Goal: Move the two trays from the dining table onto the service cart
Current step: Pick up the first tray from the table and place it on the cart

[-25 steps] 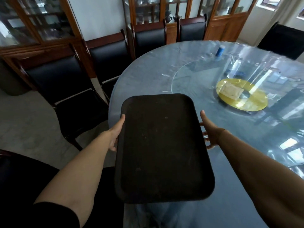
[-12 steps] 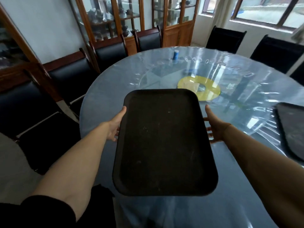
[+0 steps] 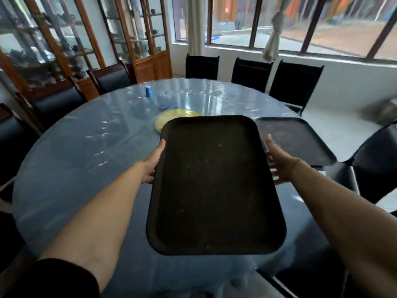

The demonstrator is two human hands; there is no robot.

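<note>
- At about 9 o'clock, your left hand (image 3: 153, 164) is gripping the left edge of the dark tray (image 3: 214, 186). The thumb is lying on top of the rim and the fingers are going under it.
- In the middle, you are holding that dark tray up over the near part of the dining table (image 3: 90, 151). It is sitting flat and nothing is lying in it.
- Up at 12 o'clock, a yellow plate (image 3: 169, 118) is peeking out from behind the far edge of the tray. A small blue can (image 3: 148, 91) is standing further back on the table.
- At about 3 o'clock, your right hand (image 3: 277, 162) is holding the right edge the same way, thumb up along the rim and fingers spread out underneath.
- Over at 2 o'clock, the second tray (image 3: 300, 143) is lying on the table, just beside your right hand. Nobody is touching it.
- The service cart is not showing anywhere, so you are looking at a job that has only started. One tray is in your hands but not put down yet. The other one is waiting on the table. Both are needing a trip to the cart.
</note>
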